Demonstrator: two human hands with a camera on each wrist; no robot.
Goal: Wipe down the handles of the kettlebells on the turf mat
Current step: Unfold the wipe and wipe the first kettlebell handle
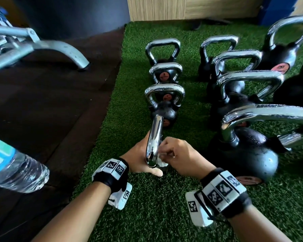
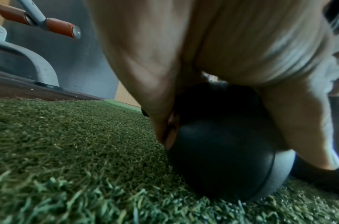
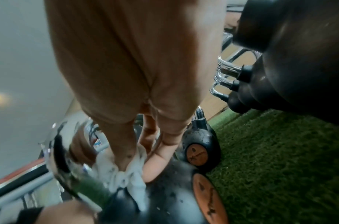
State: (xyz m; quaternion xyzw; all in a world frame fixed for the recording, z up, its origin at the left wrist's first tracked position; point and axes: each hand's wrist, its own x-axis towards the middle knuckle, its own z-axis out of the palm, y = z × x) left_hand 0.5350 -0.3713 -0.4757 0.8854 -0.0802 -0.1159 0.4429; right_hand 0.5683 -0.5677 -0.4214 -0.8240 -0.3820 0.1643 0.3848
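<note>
Both wrists, strapped with black bands carrying white coded tags, frame the nearest kettlebell (image 1: 162, 167), which stands on the green turf mat (image 1: 147, 206) at the near end of the left-hand row. Its black ball is almost hidden under the hands; the chrome handle (image 1: 154, 142) rises edge-on toward the camera, bright and mirror-like. Left hand (image 1: 140, 158) cups the ball from the left, fingers and thumb curled round it. Right hand (image 1: 180, 154) pinches a crumpled white wipe (image 1: 162, 160) against the base of the handle on its right side. Three more small kettlebells (image 1: 164, 102) continue the row away from the camera, each touching or nearly touching the next, with orange discs on their sides. To the right, across a bare strip of turf, stands a second row of larger kettlebells (image 1: 243, 151), the closest one just beside the right wrist. Left of the hands the mat's edge meets dark flooring (image 1: 51, 102), where a grey metal frame leg (image 1: 68, 49) stands well apart. Blurred at the left margin, a clear plastic water bottle (image 1: 12, 166) intrudes close to the lens.
</note>
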